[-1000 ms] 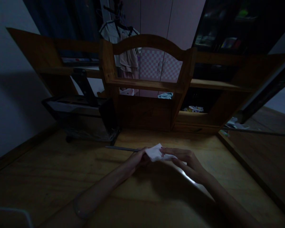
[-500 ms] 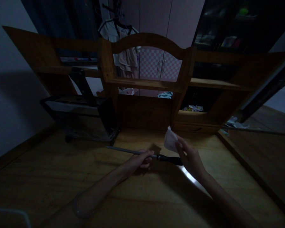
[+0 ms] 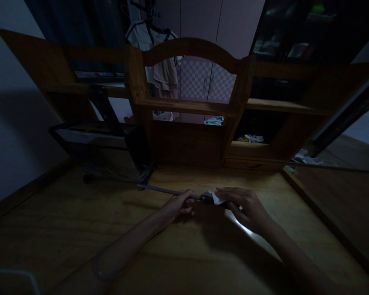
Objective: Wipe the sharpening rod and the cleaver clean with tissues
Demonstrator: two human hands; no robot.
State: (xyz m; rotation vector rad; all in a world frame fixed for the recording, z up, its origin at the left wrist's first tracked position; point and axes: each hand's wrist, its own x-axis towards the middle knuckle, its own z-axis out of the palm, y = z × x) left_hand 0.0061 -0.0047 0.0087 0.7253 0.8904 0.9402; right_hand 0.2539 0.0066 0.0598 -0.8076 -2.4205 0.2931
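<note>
A long thin metal rod (image 3: 162,189) with a dark handle lies across the wooden desk (image 3: 80,221), pointing left. My left hand (image 3: 178,204) is closed around the rod near where it meets the handle. My right hand (image 3: 246,207) covers the handle end, pressing a white tissue (image 3: 215,198) against it with fingers curled over. Most of the tissue is hidden under the fingers.
A wooden hutch with shelves (image 3: 187,106) stands at the back of the desk. A dark wire rack (image 3: 101,143) sits at the back left. Small crumpled items (image 3: 250,139) lie in a right cubby. A raised wooden edge (image 3: 320,213) borders the desk on the right.
My right hand had lifted the tissue off the rod, baring the dark handle, and has now brought it back down onto the handle. My left hand kept its hold on the rod.
</note>
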